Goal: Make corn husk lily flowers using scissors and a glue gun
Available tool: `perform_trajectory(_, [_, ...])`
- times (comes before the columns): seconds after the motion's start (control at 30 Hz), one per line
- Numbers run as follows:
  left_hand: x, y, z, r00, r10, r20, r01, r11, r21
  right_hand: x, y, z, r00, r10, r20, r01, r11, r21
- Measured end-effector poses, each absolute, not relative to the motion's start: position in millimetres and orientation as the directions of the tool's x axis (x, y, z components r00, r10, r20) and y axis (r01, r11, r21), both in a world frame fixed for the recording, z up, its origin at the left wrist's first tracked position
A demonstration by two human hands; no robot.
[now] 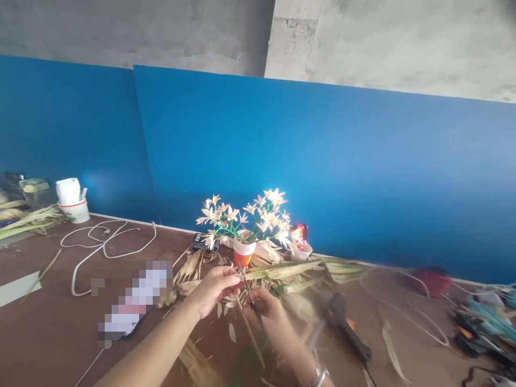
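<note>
Our right hand [269, 312] grips scissors [255, 305] while our left hand [213, 293] pinches a pale piece [242, 277], best steadied close to the blades for clean snips.

No readable text — labels, numbers and signs all too small or blurred.

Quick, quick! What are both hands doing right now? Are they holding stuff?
Left hand: closed in a pinch; anything between the fingertips is too small to tell.
Right hand: closed, holding scissors.
</note>
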State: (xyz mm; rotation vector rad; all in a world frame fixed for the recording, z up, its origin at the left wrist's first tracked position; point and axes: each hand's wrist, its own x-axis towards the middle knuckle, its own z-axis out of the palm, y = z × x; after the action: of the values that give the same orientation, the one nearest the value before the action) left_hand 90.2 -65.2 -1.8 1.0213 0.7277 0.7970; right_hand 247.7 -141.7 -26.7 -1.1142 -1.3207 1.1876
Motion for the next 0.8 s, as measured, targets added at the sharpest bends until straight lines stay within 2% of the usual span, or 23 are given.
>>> perform_trajectory(0.43, [80.7,-58.4,3.8,0.574,0.793,-0.203,-0.131,0.334,0.933,250.1,-143.2,-28.7,-0.134,0.990,0.041,0.080,0.052,-0.995])
perform_trajectory(0.8, [72.0,-53.0,3.0,0.597,0.758,-0.264,-0.023,0.346,0.938,251.4,-142.7,-24.7,-0.159,0.987,0.040,0.204,0.072,-0.976])
